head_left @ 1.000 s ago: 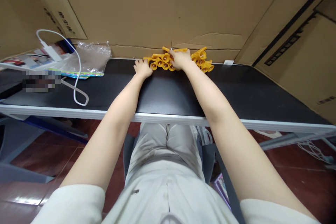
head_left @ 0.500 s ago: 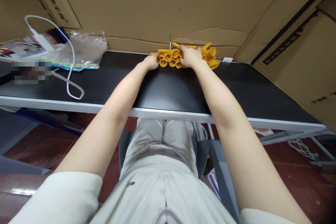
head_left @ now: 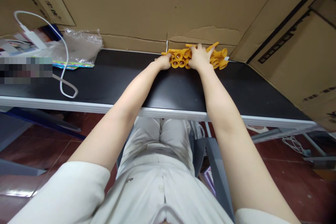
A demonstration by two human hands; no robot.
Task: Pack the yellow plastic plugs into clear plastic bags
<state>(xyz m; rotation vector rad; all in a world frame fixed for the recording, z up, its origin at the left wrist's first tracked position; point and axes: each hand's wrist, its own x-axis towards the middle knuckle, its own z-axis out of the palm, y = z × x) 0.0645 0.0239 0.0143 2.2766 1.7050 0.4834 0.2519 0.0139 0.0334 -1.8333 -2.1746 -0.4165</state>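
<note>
Along the back of the black table [head_left: 120,77] lies a stacked pile of yellow flared tubes [head_left: 182,63], their round open ends turned towards me with something shiny inside. They look like small plastic torches, though the kind is not certain. My left hand [head_left: 163,62] is curled around the pile's left end, its fingertips partly hidden. Over the middle and right of the pile, my right hand [head_left: 201,57] grips from above, fingers spread across the tubes and thumb at the front. Several tubes stick out to the right of it, some at a slant.
Tall cardboard [head_left: 118,3] walls the table's back, and another cardboard panel [head_left: 296,66] stands on the right. At the left lie a clear plastic bag [head_left: 82,47], a white cable [head_left: 67,50] with a plug, and papers. A metal edge [head_left: 173,112] runs along the front.
Both hands and the yellow tubes have shifted to the right along the cardboard. My right hand's fingers are spread wider over the pile. The view has turned slightly.
</note>
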